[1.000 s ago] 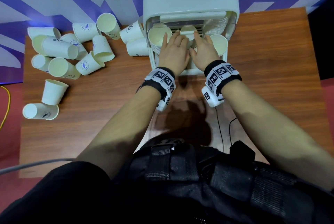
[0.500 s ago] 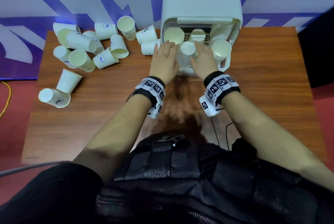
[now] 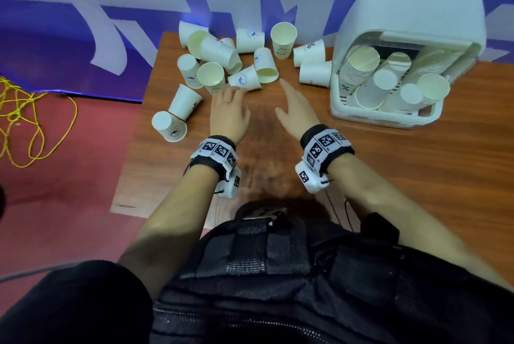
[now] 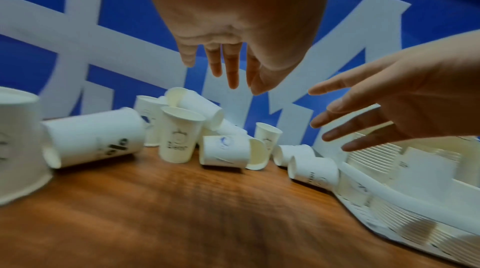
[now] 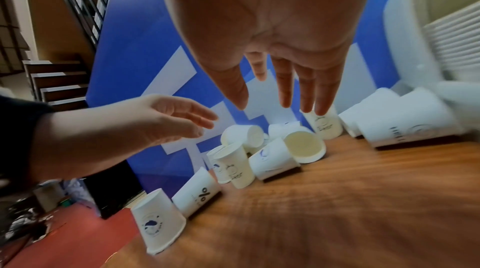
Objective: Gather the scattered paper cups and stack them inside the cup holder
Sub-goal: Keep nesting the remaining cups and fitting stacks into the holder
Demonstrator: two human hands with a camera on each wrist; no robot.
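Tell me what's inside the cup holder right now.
The cup holder holds several leaning stacks of paper cups, mouths and bases facing out. Its hood hides the stacks' far ends.

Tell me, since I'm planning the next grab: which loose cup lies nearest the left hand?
The tipped cup with the blue logo, just beyond the left hand, its base pointing at the fingertips; the others lie farther off.

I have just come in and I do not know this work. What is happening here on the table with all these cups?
A person is gathering paper cups into the white cup holder, which already holds several stacks. Both hands are empty now: the left hand and the right hand reach, fingers straight, toward the scattered paper cups on the wooden table. Many cups there lie on their sides; some stand.
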